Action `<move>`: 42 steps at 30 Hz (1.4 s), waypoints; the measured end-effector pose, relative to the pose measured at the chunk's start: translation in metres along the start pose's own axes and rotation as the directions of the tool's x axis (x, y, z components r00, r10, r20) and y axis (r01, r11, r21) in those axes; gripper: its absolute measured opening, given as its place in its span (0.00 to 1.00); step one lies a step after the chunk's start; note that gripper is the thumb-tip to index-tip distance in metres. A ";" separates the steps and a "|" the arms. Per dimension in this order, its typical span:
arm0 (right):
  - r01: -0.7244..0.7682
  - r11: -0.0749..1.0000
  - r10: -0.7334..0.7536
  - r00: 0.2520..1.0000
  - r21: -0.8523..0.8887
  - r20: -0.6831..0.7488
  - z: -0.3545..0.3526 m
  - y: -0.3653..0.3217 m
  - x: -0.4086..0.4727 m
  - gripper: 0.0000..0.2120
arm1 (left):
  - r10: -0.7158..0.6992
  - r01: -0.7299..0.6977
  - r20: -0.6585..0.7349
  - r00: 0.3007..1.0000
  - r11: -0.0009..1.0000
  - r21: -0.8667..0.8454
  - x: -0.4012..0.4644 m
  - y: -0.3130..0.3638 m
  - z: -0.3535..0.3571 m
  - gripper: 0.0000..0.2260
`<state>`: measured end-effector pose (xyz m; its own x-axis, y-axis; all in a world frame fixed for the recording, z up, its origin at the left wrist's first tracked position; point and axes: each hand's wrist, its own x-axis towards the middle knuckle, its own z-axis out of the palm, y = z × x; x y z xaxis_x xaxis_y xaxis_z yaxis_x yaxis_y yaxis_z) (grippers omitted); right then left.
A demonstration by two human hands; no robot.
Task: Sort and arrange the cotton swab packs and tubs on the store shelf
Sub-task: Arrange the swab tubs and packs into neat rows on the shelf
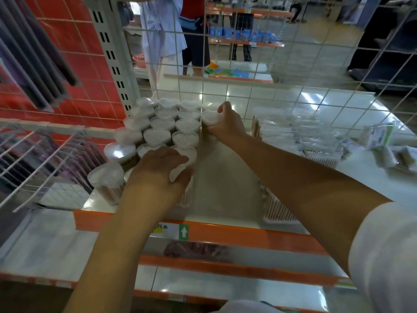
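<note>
Round clear tubs (165,129) of cotton swabs, packed close in rows on the white shelf (228,177). White swab tips on top, brownish sticks lower down, see-through plastic sides.

Probably light. Hard plastic, smooth and a bit slippery, so likely to slide on the shelf with a small push. Easy to tip when bumped, standing so tight together. Best to take by the round side, near the top rim, thumb on one side and fingers on the other.

Left hand (160,170): fingers curled over the front tub (186,159), clamped on its top edge. More tubs just beyond the fingertips and to their left.

Right hand (228,123): fingers bent round a back tub (211,117) at the far right end of the rows, pinching its rim. Wire grid (248,64) just past the knuckles.

Flat clear packs (293,127) of swabs lying in loose piles, well off to the right of the right fingers. Another pack (278,211) with sticks showing below the right forearm, near the orange shelf edge (225,231).
</note>
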<state>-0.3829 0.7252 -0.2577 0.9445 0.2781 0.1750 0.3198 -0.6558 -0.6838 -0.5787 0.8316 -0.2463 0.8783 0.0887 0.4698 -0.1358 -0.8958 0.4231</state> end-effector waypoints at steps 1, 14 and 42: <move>0.012 1.000 -0.012 1.000 0.003 -0.003 -0.005 -0.002 -0.003 0.23 | 0.005 -0.005 -0.025 1.000 1.000 -0.007 0.003 0.001 0.000 0.16; 0.062 0.952 -0.052 0.998 0.298 -0.042 -0.065 -0.023 -0.065 0.22 | -0.263 0.269 0.091 0.961 0.797 -0.541 0.045 0.038 0.009 0.22; 0.041 0.459 -0.287 0.952 0.887 0.104 -0.099 -0.030 -0.090 0.23 | -0.146 0.305 0.287 0.947 0.112 -0.946 0.054 0.042 0.001 0.19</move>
<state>-0.4698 0.6503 -0.1826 0.7997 0.5261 0.2892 0.1191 0.3332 -0.9353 -0.5365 0.7983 -0.2040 0.9830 0.0898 0.1602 -0.1814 0.3383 0.9234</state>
